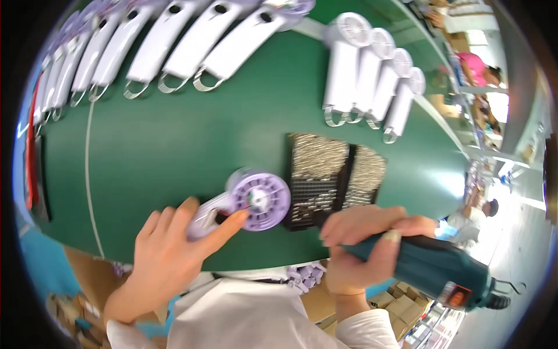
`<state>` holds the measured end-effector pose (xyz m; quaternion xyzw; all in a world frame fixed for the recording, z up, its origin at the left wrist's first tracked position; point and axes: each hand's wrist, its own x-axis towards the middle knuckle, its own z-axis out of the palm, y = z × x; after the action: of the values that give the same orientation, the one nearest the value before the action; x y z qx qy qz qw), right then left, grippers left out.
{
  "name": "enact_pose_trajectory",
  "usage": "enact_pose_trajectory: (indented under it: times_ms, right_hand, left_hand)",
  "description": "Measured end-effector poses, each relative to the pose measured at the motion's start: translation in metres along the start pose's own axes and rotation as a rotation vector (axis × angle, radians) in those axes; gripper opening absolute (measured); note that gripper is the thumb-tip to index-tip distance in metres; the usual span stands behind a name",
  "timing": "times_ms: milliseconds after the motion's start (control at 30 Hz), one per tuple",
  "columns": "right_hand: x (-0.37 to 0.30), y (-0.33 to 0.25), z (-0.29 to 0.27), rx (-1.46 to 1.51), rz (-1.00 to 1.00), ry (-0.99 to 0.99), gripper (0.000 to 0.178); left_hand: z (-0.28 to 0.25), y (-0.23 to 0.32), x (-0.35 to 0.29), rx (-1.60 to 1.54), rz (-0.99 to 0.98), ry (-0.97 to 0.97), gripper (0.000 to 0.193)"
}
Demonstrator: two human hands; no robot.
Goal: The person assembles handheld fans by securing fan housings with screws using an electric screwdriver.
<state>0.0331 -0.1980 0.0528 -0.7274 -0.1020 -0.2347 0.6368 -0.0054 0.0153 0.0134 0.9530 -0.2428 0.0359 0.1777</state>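
My left hand (165,247) is closed around the white handle of a small handheld fan (272,203), whose round lilac grille faces up. Its index finger stretches to the grille's edge near the white hub. My right hand (360,250) grips a teal and black electric screwdriver (436,264), lying nearly level with its hanging loop at the far right. The driver's dark front end is at the near edge of a black screw tray (347,174); its tip cannot be made out. Rows of small metal screws (319,156) fill much of the tray.
White handheld fans (232,55) with wire loops line the far left of the green table (174,134). Several more fans (342,75) lie at the far right. Below the near edge are cardboard pieces (401,308) and lilac parts (305,276). Other people (479,70) sit beyond the right side.
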Motion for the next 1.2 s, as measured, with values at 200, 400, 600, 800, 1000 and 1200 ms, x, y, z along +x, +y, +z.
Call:
enact_pose_trajectory:
  times_ms: [200, 400, 600, 800, 1000, 1200]
  right_hand:
    - [-0.001, -0.002, -0.021, 0.181, -0.006, -0.162, 0.029]
    - [-0.006, 0.016, -0.018, 0.311, -0.054, -0.116, 0.033]
    - [0.004, -0.004, -0.010, 0.186, 0.050, -0.044, 0.029]
    - [0.002, 0.004, -0.008, 0.187, 0.095, -0.087, 0.030]
    - [-0.002, -0.002, -0.011, 0.165, 0.090, -0.067, 0.030]
    - [-0.001, 0.000, -0.010, 0.180, 0.090, -0.097, 0.028]
  left_hand:
    - [-0.008, 0.010, -0.002, -0.039, 0.003, 0.020, 0.060]
    - [-0.001, 0.008, -0.002, -0.053, -0.009, 0.014, 0.062]
    - [-0.001, 0.001, 0.002, 0.008, 0.040, 0.023, 0.069]
    - [0.003, -0.002, -0.003, 0.023, 0.010, 0.030, 0.071]
    - [0.002, -0.001, -0.009, 0.023, 0.024, 0.032, 0.070]
    - [0.002, -0.004, -0.006, 0.023, 0.028, 0.022, 0.068]
